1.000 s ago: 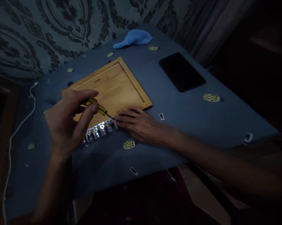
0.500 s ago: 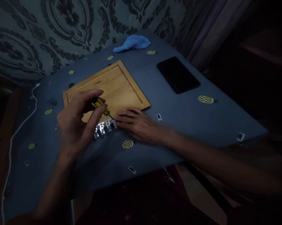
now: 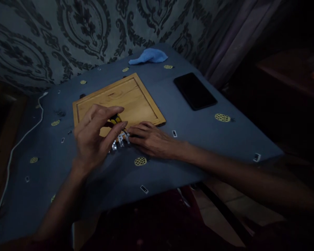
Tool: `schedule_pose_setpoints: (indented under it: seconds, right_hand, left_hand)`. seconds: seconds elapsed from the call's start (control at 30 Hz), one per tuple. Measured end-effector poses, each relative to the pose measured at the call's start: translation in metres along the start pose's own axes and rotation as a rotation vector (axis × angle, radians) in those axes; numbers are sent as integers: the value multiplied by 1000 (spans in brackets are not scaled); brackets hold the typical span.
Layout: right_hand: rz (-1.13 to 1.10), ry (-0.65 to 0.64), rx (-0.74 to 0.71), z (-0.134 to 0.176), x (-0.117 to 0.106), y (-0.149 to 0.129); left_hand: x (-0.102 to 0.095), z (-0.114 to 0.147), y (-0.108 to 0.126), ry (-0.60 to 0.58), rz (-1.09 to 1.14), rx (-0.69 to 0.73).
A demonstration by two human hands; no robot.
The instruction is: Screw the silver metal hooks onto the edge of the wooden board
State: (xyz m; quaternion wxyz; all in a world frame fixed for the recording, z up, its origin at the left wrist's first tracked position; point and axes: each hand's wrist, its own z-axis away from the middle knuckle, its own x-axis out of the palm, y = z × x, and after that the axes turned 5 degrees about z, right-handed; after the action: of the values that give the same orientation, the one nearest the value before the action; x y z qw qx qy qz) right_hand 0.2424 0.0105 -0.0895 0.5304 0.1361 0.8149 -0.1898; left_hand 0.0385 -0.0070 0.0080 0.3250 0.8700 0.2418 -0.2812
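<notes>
My left hand (image 3: 95, 136) pinches the yellow-and-black handle of a small screwdriver (image 3: 116, 119) between thumb and fingers. Its shaft slants down to the near edge of a framed wooden board (image 3: 143, 114), which lies on the table. Along that edge sits a row of shiny metal hooks (image 3: 120, 140), partly behind my left hand. The screwdriver's tip meets the row near its right end, close to my right fingertips. My right hand (image 3: 153, 140) rests with fingers stretched out over the board's near edge, beside the last hook. Whether its fingertips steady a screw there, I cannot tell.
A black phone (image 3: 194, 91) lies to the right of the board on the blue tablecloth (image 3: 188, 153). Behind the board is a crumpled blue cloth (image 3: 149, 56). A white cable (image 3: 24, 134) runs down the left side, and small dark bits (image 3: 59, 113) lie near it.
My left hand has turned and shifted slightly right around the screwdriver, covering more of the handle and hooks. My right hand stays on the board's edge. The whole view has shifted a little.
</notes>
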Motion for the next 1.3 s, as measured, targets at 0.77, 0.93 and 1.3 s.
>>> schedule_pose_setpoints:
  seconds: [0.77,0.93,1.3]
  right_hand:
    - [-37,-8,-44,7,8,8]
    - [-47,6,-49,7,9,8]
    - [-56,32,-71,7,9,9]
  left_hand:
    - [3,7,-2,-1,15,0]
    - [3,10,-3,-9,64,-53]
    - [7,3,0,20,5,-50]
